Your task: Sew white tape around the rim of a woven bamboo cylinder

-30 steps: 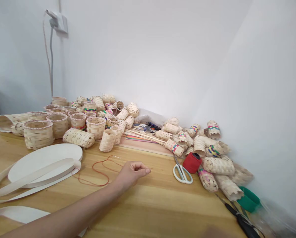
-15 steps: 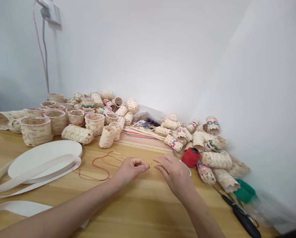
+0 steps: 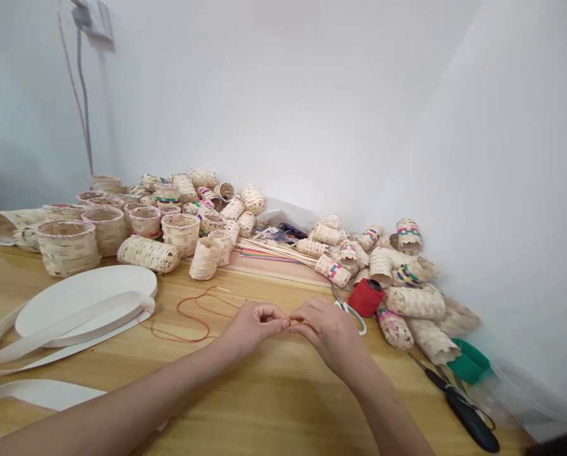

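My left hand [image 3: 259,323] is closed in a pinch on the end of a red thread [image 3: 182,315]. The thread loops loosely over the table to the left of that hand. My right hand [image 3: 324,326] is pinching too, thumb and forefinger together at the same thread end, its tips close to the left fingertips. A small pale needle [image 3: 223,289] lies by the far loop of thread. Just beyond the right hand are scissors [image 3: 354,316] with pale handles, partly covered by the hand, and a red thread spool [image 3: 366,297].
Many small woven baskets [image 3: 69,247] stand and lie at the left and right. A flat roll of white ribbon [image 3: 88,291] rests at the left. Thin sticks [image 3: 278,250] lie at the back, a black-handled tool [image 3: 471,418] and green tape roll [image 3: 468,361] at the right.
My right hand has moved slightly left, and its parted fingers have closed on the thread end at the left fingertips. More of the scissors shows now.
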Action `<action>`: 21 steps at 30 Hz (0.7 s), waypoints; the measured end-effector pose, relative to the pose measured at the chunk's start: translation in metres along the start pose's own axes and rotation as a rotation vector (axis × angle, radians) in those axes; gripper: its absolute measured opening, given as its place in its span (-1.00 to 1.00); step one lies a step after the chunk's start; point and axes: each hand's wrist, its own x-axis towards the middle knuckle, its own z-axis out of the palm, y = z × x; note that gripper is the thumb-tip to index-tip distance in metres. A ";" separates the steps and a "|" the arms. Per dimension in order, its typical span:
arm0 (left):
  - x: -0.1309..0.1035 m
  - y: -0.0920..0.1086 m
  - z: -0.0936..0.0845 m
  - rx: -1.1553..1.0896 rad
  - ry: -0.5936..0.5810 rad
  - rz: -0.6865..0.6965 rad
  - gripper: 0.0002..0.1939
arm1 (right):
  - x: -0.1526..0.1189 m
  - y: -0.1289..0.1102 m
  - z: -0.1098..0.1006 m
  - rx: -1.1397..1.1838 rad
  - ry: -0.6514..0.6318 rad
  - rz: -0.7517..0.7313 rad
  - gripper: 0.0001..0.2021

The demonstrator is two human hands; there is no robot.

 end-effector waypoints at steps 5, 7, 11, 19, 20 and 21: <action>-0.001 -0.001 0.001 0.030 -0.004 0.022 -0.67 | -0.001 -0.001 -0.001 -0.007 -0.033 0.033 -0.89; -0.001 -0.001 0.000 0.041 0.003 0.033 -0.68 | -0.001 -0.001 -0.001 -0.030 -0.055 0.047 -0.90; 0.000 -0.003 -0.002 0.055 0.038 0.059 -0.71 | -0.001 0.000 0.000 -0.037 -0.080 0.073 -0.86; 0.004 -0.008 -0.004 0.063 0.109 0.152 -0.70 | 0.001 -0.004 0.006 0.433 0.013 0.182 -0.75; 0.003 -0.008 -0.003 0.065 0.095 0.166 -0.70 | 0.001 -0.005 0.009 0.458 0.033 0.190 -0.71; 0.002 -0.008 -0.001 0.068 0.075 0.180 -0.71 | 0.002 -0.006 0.012 0.478 0.058 0.198 -0.69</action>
